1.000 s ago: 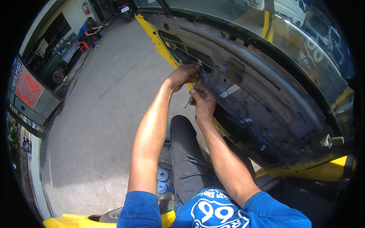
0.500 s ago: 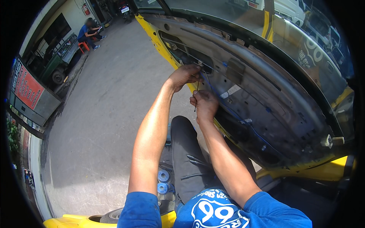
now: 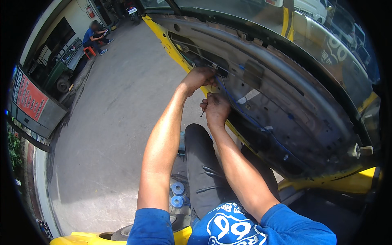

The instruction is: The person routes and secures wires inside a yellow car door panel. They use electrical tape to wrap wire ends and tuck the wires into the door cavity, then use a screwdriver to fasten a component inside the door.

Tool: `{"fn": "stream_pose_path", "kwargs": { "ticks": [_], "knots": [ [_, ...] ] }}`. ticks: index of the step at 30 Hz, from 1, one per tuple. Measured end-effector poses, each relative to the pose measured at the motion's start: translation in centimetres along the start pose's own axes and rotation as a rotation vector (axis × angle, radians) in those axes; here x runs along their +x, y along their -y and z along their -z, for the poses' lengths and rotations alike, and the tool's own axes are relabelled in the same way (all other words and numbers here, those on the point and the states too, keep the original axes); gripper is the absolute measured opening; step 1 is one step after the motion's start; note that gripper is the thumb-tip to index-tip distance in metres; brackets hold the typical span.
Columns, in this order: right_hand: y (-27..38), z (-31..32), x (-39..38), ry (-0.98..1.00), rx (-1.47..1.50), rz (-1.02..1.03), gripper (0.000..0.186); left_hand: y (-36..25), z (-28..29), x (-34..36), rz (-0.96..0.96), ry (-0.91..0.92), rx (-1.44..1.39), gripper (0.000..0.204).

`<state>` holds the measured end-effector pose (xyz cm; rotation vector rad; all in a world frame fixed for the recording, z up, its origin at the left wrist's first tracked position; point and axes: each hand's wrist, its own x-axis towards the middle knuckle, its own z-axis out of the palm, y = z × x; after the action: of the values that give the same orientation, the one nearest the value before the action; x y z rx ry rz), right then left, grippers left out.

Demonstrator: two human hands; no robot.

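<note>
A car door (image 3: pixel 269 81) with its inner trim off stands open in front of me, its yellow edge on the left. My left hand (image 3: pixel 198 79) is closed at the lower edge of the door's upper opening (image 3: pixel 192 48), fingertips beside a thin metal rod; what it pinches is partly hidden. Just below it, my right hand (image 3: pixel 217 108) is closed on a thin dark rod or cable (image 3: pixel 202 114), whose small knobbed end pokes out below the fingers. A blue wire (image 3: pixel 241 109) runs down the door panel, right of both hands.
Two blue rolls (image 3: pixel 177 188) lie on the ground by my leg (image 3: pixel 200 159). The door's window glass (image 3: pixel 310 49) rises beyond the panel. Far left, a person (image 3: pixel 93 37) sits on a red stool (image 3: pixel 89 52), near a red sign (image 3: pixel 32 96).
My right hand has moved slightly down and left, and the thin rod's end now slants to the left. My left hand stays nearly in place. The view has shifted a little.
</note>
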<state>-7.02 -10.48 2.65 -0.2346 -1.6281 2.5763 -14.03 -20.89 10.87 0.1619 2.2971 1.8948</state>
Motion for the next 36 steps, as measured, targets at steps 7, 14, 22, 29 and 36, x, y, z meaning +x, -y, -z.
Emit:
{"fn": "stream_pose_path", "kwargs": {
  "ticks": [7, 14, 22, 29, 36],
  "knots": [
    [-0.3, 1.1, 0.0, 0.165, 0.249, -0.266, 0.010, -0.5, 0.0, -0.1, -0.037, 0.022, 0.119, 0.027],
    [-0.5, 2.6, 0.6, 0.306, 0.418, -0.400, 0.014, -0.1, -0.1, 0.2, -0.023, 0.006, 0.059, 0.025],
    [-0.6, 3.8, 1.2, 0.412, 0.429, -0.418, 0.014, 0.7, -0.1, 0.5, -0.010, -0.020, -0.060, 0.029],
    [-0.2, 3.4, 0.8, 0.370, 0.391, -0.387, 0.014, 0.9, 0.2, 0.6, -0.043, 0.031, -0.058, 0.031],
    [0.0, 3.8, 1.0, 0.445, 0.509, -0.464, 0.020, 0.7, 0.1, 0.4, 0.021, -0.008, -0.078, 0.031]
  ]
}}
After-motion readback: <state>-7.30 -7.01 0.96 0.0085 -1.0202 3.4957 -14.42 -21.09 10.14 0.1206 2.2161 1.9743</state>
